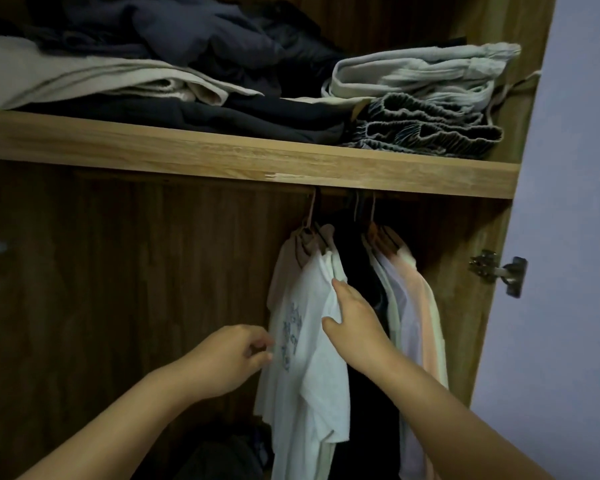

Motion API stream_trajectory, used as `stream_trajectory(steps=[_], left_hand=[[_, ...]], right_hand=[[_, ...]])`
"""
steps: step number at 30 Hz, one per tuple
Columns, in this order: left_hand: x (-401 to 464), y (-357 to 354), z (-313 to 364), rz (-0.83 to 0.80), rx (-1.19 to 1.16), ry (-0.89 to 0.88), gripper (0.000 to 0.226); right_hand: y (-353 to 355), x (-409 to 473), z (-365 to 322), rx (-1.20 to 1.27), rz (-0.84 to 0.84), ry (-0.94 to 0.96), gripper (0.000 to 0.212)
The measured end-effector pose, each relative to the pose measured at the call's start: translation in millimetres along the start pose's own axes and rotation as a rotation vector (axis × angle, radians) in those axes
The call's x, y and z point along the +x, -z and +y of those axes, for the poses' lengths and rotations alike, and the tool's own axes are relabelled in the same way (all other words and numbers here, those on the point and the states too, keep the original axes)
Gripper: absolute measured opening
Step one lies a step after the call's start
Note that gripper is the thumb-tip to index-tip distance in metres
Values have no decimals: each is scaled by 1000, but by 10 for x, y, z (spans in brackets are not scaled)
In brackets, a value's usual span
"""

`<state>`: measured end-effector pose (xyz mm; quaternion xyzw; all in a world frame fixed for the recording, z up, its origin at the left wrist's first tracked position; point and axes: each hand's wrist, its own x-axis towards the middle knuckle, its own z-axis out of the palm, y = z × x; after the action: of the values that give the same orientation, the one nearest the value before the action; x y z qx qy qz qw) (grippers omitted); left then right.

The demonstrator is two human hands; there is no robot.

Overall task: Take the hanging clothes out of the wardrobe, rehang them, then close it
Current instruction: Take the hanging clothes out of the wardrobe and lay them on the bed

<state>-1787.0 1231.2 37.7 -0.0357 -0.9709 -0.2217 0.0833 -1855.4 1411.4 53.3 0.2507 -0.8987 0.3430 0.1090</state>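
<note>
Several shirts hang on hangers under the wooden shelf (222,157) at the right of the open wardrobe. A white T-shirt (312,358) with a blue print hangs in front, a pale pink one (291,258) just left of it, dark garments (361,271) behind, and pale lilac and peach shirts (416,306) at the right. My left hand (232,358) pinches the white T-shirt's left edge. My right hand (354,317) lies flat on the shirt's right shoulder, fingers spread, thumb against the cloth. The rail is hidden behind the shelf's front.
Folded clothes (423,77) are piled on the shelf, dark ones on the left and grey ones on the right. A metal door hinge (499,271) sits on the right side panel. A dark heap (222,455) lies on the wardrobe floor. The left half of the hanging space holds no hangers.
</note>
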Motion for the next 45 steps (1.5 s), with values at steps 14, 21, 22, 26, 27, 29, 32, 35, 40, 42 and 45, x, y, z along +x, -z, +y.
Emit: stream_trajectory(steps=[14, 21, 22, 26, 27, 29, 32, 35, 40, 42, 45], left_hand=[[905, 284, -546, 13, -42, -86, 31], [1090, 366, -839, 15, -84, -108, 32], [1106, 384, -896, 20, -81, -107, 33], [1167, 423, -1090, 14, -114, -102, 31], [1182, 424, -1119, 14, -121, -102, 31], [1211, 420, -1162, 20, -138, -115, 31], [1231, 418, -1179, 23, -158, -135, 30], [1258, 413, -1189, 19, -169, -142, 30], [1360, 414, -1205, 47, -186, -166, 28], [1442, 403, -1194, 77, -207, -176, 26], [1604, 344, -1143, 133, -235, -175, 25]], right_hand=[[-434, 924, -208, 202, 68, -133, 38], [-771, 1622, -283, 379, 148, -321, 8], [-815, 1697, -277, 421, 186, -337, 10], [-856, 1745, -280, 614, 264, -251, 11], [-834, 1715, -289, 640, 273, -235, 19], [-798, 1670, -281, 650, 297, -218, 28], [-792, 1595, -224, 646, 280, -170, 13], [-758, 1453, -190, 671, 240, -139, 8], [-626, 1037, -153, 654, 168, -118, 15], [-534, 813, -158, 695, 144, -82, 14], [-355, 513, -131, 749, 94, -97, 26]])
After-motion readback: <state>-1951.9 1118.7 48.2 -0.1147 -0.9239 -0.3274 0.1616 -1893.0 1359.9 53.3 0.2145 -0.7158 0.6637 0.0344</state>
